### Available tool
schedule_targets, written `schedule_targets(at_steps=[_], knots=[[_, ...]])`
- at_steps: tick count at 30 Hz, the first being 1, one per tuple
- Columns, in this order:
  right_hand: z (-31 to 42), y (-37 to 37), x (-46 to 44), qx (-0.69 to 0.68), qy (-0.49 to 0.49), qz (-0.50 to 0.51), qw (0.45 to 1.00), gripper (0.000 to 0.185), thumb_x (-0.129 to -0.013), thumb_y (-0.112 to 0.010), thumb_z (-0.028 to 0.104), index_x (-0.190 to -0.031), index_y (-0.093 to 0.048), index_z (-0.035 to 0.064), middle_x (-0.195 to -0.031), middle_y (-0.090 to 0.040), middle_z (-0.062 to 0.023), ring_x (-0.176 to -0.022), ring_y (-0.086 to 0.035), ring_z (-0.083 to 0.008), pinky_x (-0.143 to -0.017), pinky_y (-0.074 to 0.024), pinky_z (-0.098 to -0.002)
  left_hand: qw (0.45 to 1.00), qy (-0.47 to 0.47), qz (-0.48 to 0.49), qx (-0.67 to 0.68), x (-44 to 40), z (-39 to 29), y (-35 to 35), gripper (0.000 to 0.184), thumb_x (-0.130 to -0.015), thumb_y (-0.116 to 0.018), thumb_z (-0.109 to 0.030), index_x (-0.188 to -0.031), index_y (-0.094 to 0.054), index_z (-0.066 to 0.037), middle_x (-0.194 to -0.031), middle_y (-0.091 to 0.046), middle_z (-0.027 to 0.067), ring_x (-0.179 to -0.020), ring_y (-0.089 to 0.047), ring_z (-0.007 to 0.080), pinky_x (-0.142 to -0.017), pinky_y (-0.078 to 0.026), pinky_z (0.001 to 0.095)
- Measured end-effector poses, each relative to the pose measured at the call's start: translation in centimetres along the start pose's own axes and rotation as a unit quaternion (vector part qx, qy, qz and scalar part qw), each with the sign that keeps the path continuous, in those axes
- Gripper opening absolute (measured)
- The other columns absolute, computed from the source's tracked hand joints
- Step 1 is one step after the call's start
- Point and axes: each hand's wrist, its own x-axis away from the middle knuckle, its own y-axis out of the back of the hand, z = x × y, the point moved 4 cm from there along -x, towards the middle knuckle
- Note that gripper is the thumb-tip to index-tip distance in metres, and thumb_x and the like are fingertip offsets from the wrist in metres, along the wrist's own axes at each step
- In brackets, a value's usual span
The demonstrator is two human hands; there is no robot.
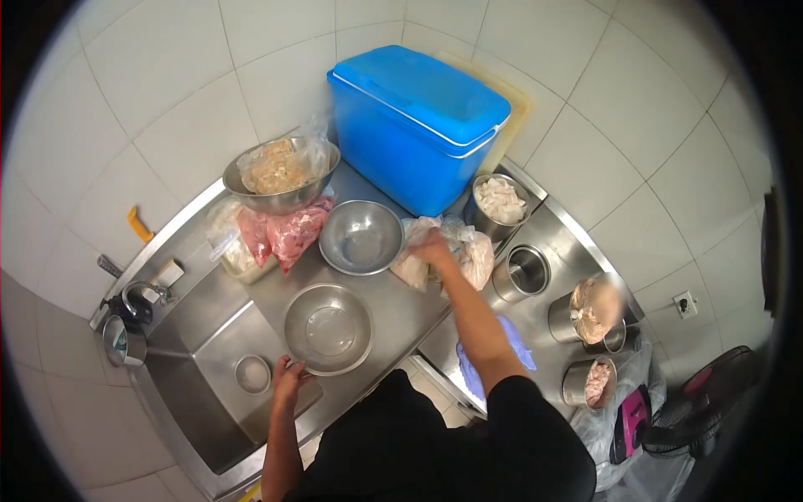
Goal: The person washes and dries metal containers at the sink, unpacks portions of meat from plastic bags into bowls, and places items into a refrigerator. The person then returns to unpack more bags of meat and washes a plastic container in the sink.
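Observation:
My left hand is at the lower left rim of a wide metal bowl, its fingers slightly apart by the bowl's edge. Farther right, my right hand reaches onto plastic bags of pale meat; its fingers point down and are partly hidden, so their grip is unclear. A second metal bowl, with nothing visible inside, stands just left of those bags. Bags of pink meat lie left of this bowl, in front of a large bowl holding a bag of light brown food.
A blue cooler stands at the back. The sink is at left, with a small bowl beside its basin. Several metal pots, one with white pieces, stand at right near a purple cloth. A black fan is at far right.

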Motion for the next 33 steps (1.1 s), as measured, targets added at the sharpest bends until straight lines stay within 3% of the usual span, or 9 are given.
schedule_targets(at_steps=[3,6,9,12,18,22,24,28,33], knots=[[3.7,-1.0,5.1,0.014,-0.112,-0.136,0.984,0.074,-0.063,-0.074,0.026,-0.123,-0.042,-0.0025,-0.105,-0.058,-0.0256,-0.102,-0.056,-0.0368,-0.087,-0.0457,-0.04,0.999,0.018,-0.032,-0.017,0.3,-0.3,-0.9,0.058,-0.084,-0.059,-0.014,-0.129,-0.025,-0.003,-0.107,-0.056,0.019,-0.082,-0.062,0.0272,-0.07,-0.054,0.0391],[1.2,-1.5,4.4,-0.136,-0.058,-0.176,0.973,0.066,-0.062,-0.071,0.017,-0.119,-0.046,-0.0042,-0.1,-0.06,-0.025,-0.097,-0.058,-0.0376,-0.085,-0.046,-0.0395,0.995,0.005,-0.079,-0.065,0.7,-0.8,-0.4,0.056,-0.084,-0.056,-0.011,-0.131,-0.026,-0.002,-0.109,-0.054,0.0213,-0.088,-0.061,0.029,-0.069,-0.053,0.0347],[-3.9,-2.4,1.1,-0.244,-0.088,-0.151,0.954,0.054,-0.059,-0.064,0.006,-0.111,-0.052,-0.0061,-0.095,-0.062,-0.0218,-0.091,-0.061,-0.0336,-0.081,-0.0468,-0.0375,0.904,-0.246,-0.209,-0.282,0.5,-2.0,1.4,0.054,-0.084,-0.059,-0.011,-0.132,-0.033,-0.004,-0.118,-0.051,0.0227,-0.103,-0.054,0.0285,-0.079,-0.048,0.034],[-3.5,0.8,2.0,-0.35,-0.112,-0.104,0.924,0.037,-0.061,-0.055,0.0,-0.097,-0.059,-0.0053,-0.079,-0.063,-0.0116,-0.073,-0.06,-0.0215,-0.067,-0.0478,-0.031,0.864,-0.306,-0.237,-0.321,2.6,-5.9,-0.3,0.051,-0.08,-0.063,-0.013,-0.126,-0.043,-0.003,-0.118,-0.052,0.0182,-0.094,-0.056,0.0237,-0.077,-0.047,0.0312],[6.4,7.3,11.4,-0.43,-0.057,0.018,0.901,0.036,-0.063,-0.048,-0.006,-0.097,-0.061,-0.0027,-0.091,-0.062,-0.0115,-0.08,-0.058,-0.0168,-0.072,-0.0461,-0.0263,0.867,-0.193,-0.24,-0.391,0.1,-5.7,-2.3,0.055,-0.079,-0.064,-0.018,-0.127,-0.043,-0.003,-0.114,-0.055,0.0203,-0.095,-0.058,0.0244,-0.077,-0.047,0.032],[12.0,7.6,15.4,-0.449,0.034,0.083,0.889,0.037,-0.066,-0.046,-0.008,-0.098,-0.061,-0.0006,-0.097,-0.061,-0.0093,-0.086,-0.057,-0.0159,-0.076,-0.0456,-0.0258,0.943,-0.121,-0.2,-0.239,-1.3,-2.6,-2.1,0.061,-0.078,-0.063,-0.012,-0.131,-0.034,0.0,-0.104,-0.059,0.0211,-0.082,-0.061,0.0242,-0.066,-0.051,0.0315],[13.2,4.6,15.7,-0.442,0.063,0.126,0.886,0.039,-0.067,-0.048,-0.009,-0.102,-0.06,0.0009,-0.095,-0.06,-0.0071,-0.077,-0.057,-0.0134,-0.061,-0.0472,-0.025,0.95,-0.106,-0.177,-0.234,-0.8,-2.5,-2.6,0.056,-0.078,-0.061,-0.01,-0.128,-0.036,0.001,-0.102,-0.059,0.0198,-0.077,-0.062,0.0229,-0.06,-0.05,0.031],[16.0,-3.0,16.8,-0.456,-0.002,0.208,0.865,0.039,-0.066,-0.048,-0.01,-0.101,-0.061,0.002,-0.094,-0.06,-0.0065,-0.077,-0.057,-0.0123,-0.059,-0.0471,-0.0244,0.968,-0.098,-0.15,-0.176,-1.7,-0.9,-2.0,0.042,-0.079,-0.055,-0.006,-0.118,-0.041,0.001,-0.096,-0.059,0.0162,-0.068,-0.062,0.0194,-0.045,-0.048,0.0291],[15.7,-13.1,19.9,-0.439,0.101,0.187,0.873,0.041,-0.067,-0.05,-0.008,-0.104,-0.062,0.0036,-0.093,-0.061,-0.0052,-0.078,-0.057,-0.0121,-0.07,-0.0454,-0.0242,0.983,-0.041,-0.126,-0.126,-0.8,-0.4,-2.0,0.034,-0.082,-0.053,-0.007,-0.113,-0.042,0.0,-0.092,-0.06,0.0141,-0.068,-0.063,0.0221,-0.049,-0.051,0.0305]])
